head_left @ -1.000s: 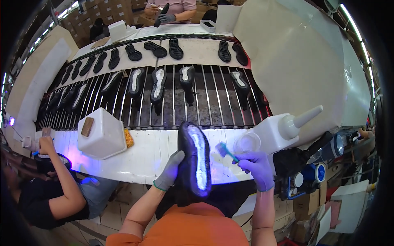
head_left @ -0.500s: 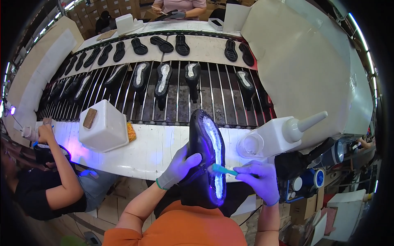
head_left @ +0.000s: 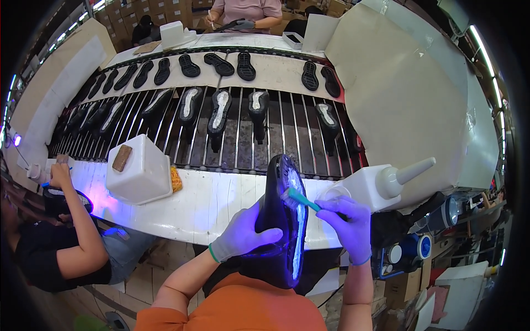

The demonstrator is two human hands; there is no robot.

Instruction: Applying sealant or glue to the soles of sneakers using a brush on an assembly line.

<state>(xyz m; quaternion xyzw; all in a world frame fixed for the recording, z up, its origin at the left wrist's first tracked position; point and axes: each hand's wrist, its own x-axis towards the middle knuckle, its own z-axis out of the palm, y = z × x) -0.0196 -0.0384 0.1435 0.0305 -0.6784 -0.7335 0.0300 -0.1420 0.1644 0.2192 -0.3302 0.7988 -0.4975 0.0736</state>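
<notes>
A black shoe upper (head_left: 270, 220), its underside turned up and to the right, is gripped from the left by my gloved left hand (head_left: 247, 233). A strip along that underside glows white-blue under violet light. My gloved right hand (head_left: 348, 222) pinches the handle of a teal brush (head_left: 302, 198). The bristles touch the edge of the underside near the upper end of the shoe. Just beyond my right hand lies a white squeeze bottle (head_left: 364, 188) with a long nozzle, leaning on its side over the bench.
Past the white bench (head_left: 212, 207), a roller rack (head_left: 187, 146) carries several black uppers with white soles. Black outsoles (head_left: 245, 66) line the shelf behind. A white container (head_left: 138, 170) stands left, beside a seated co-worker (head_left: 72, 237). Another person (head_left: 247, 16) works opposite.
The brush has moved up along the underside, from its middle toward the upper end. My left hand has shifted slightly right with the shoe, which now stands a little more upright.
</notes>
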